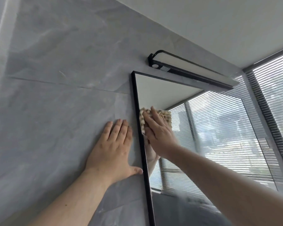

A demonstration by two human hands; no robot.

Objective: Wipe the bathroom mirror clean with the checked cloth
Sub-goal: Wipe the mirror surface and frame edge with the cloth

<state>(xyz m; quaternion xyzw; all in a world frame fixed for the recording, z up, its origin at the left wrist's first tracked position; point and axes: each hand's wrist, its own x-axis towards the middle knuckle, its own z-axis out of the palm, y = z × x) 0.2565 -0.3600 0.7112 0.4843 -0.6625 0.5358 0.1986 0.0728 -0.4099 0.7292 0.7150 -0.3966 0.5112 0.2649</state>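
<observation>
The black-framed mirror (155, 88) hangs on the grey tiled wall and reflects the ceiling and window blinds. My right hand (158, 132) presses the beige checked cloth (142, 119) flat against the glass near the mirror's upper left edge, fingers straight and spread over it. Most of the cloth is hidden under the hand; its edges show at the left and upper right. My left hand (113, 147) lies flat on the wall tile just left of the frame, with its thumb touching the frame.
A black bar lamp (189, 69) is mounted right above the mirror's top edge. A window with horizontal blinds (274, 88) stands at the right. The grey marble-look tiled wall (55, 79) fills the left, under a white ceiling.
</observation>
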